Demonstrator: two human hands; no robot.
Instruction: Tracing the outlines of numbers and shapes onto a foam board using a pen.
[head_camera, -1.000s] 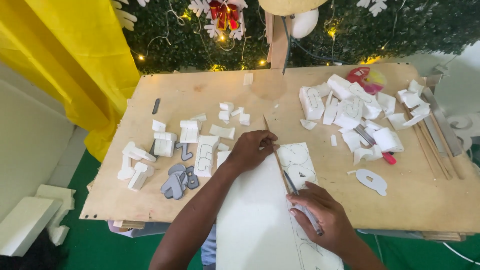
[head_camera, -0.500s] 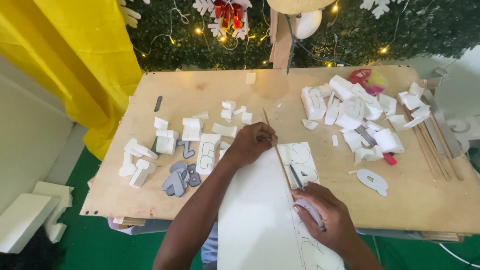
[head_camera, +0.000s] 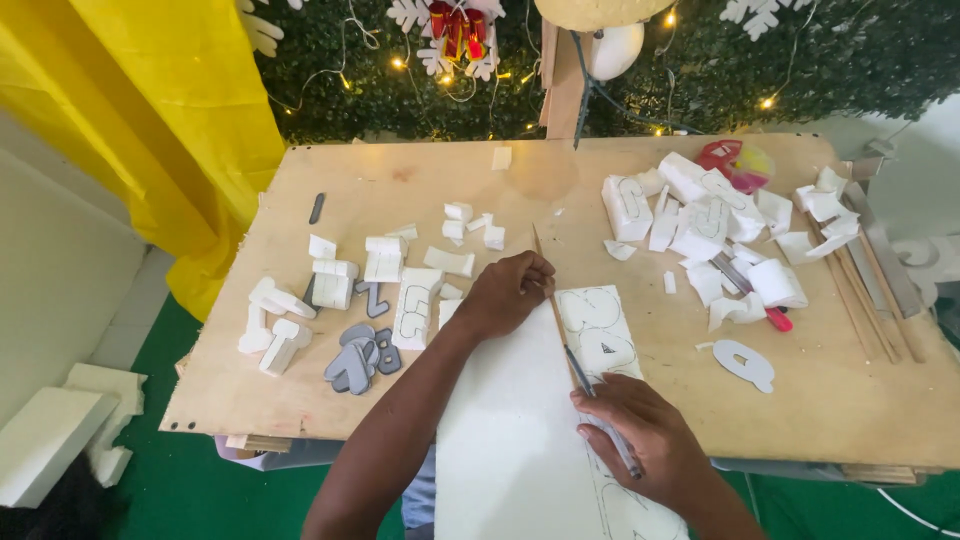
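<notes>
On plywood worktable (head_camera: 400, 190): one white foam sheet (head_camera: 510, 440) at near edge, partly overhanging. Left hand (head_camera: 505, 295), fingers curled, pressing one thin wooden straightedge (head_camera: 553, 305) onto sheet. Right hand (head_camera: 640, 445) gripping one craft knife (head_camera: 600, 415), blade against straightedge. Best done with firm downward pressure, blade flush, fingers behind edge. Two scrap heaps: cut foam pieces (head_camera: 330, 285) left, offcuts (head_camera: 710, 220) right, too many to count.

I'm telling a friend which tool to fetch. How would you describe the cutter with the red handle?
Start at the wooden board and go to the heap of white foam scraps on its right side. The cutter lies at the heap's near edge, its handle the only red thing there.
</notes>
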